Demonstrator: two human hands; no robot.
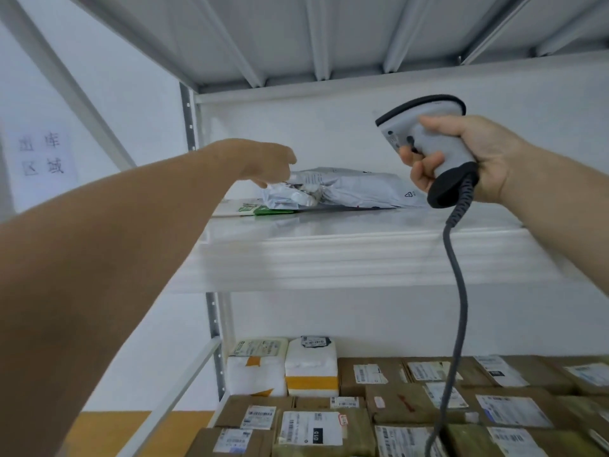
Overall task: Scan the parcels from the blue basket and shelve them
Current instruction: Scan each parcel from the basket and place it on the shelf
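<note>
Parcel (356, 189), grey bag, on upper shelf (379, 225); left hand (267, 163) at its end, grip unclear. Right hand (478, 156) clasps scanner (425, 140). Shelving step; next likely release, fetch another.

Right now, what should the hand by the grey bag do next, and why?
Probably pull the left hand back off the grey bag: the bag already lies on the shelf, atop a green-and-white parcel, and the right hand holds the scanner ready.
</note>
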